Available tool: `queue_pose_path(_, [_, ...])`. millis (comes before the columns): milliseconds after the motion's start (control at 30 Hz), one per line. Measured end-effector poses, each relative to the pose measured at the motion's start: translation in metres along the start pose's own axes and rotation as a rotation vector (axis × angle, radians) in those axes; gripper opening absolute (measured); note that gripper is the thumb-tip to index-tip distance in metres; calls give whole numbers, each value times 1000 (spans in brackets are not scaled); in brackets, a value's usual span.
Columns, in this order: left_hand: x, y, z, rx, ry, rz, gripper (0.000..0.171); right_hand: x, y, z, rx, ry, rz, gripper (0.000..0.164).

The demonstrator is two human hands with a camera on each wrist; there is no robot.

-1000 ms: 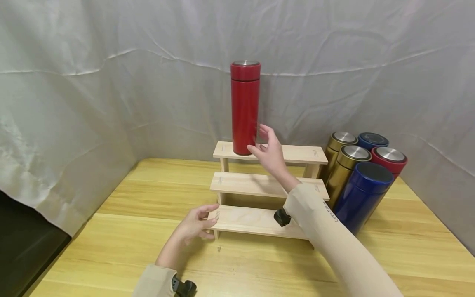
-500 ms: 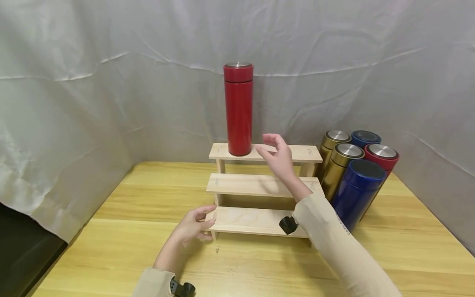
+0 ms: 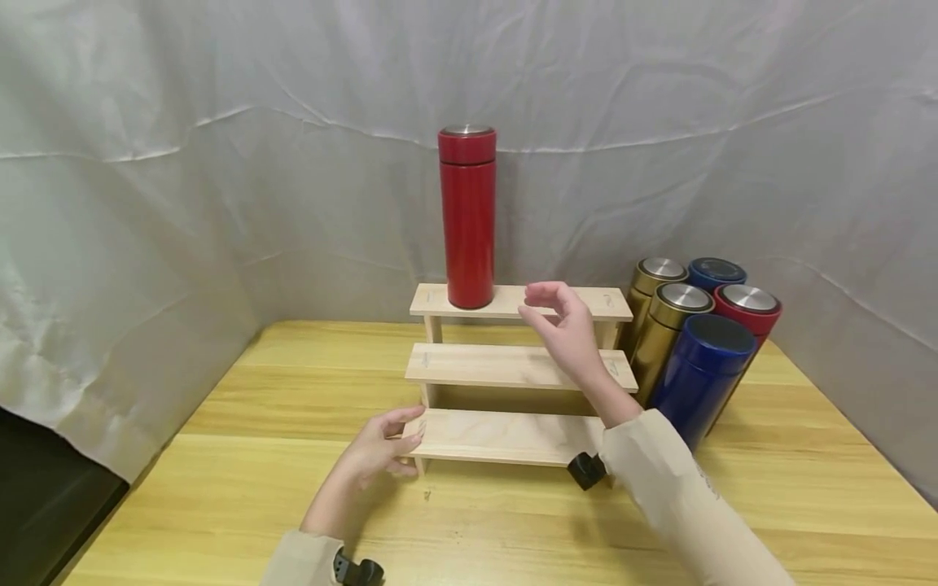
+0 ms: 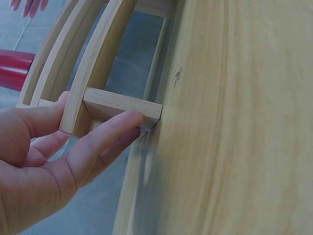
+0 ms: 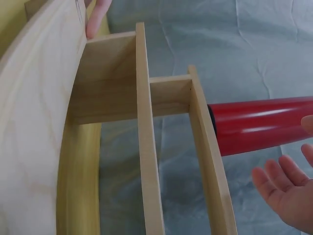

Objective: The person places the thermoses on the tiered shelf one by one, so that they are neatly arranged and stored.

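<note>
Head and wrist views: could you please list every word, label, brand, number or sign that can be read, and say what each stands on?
No text is legible.
Right sleeve: dark marks, perhaps handwriting, too blurred to read.
Wooden stand: pencil-like marks near its board ends, too faint to read.
Rear blue bottle's lid: faint marks, too small to read.

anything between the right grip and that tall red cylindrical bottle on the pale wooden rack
Nothing visible: only open space separates the right grip from the tall red cylindrical bottle atop the pale wooden rack; the cluster of gold, blue and red cylindrical bottles stands off to the right.
</note>
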State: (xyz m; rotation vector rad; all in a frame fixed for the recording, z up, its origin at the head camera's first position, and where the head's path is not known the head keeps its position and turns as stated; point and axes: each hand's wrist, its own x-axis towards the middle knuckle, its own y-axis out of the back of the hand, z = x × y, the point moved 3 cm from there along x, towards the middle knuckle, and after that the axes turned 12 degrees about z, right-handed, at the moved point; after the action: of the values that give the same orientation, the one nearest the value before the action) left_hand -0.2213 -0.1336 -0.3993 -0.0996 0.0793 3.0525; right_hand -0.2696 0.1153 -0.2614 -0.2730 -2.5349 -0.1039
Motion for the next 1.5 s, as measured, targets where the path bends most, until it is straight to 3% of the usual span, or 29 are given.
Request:
queue_pose_path(833, [-1,0,-1,-8,1,-9,49,-46,47,-12,86,49,45,17])
queue_pose_path(1200, [0,0,0,-4,2,-4,49,-62,78,-16,105,138,97,13])
queue_pose_path(1333, [0,0,0,0,-5,-6,49,-64,93,-8,130,182,118,13])
queue_pose_path(1500, [-1,1,0,-6,-16,-15,49,-58,126,37,160,286,159,19])
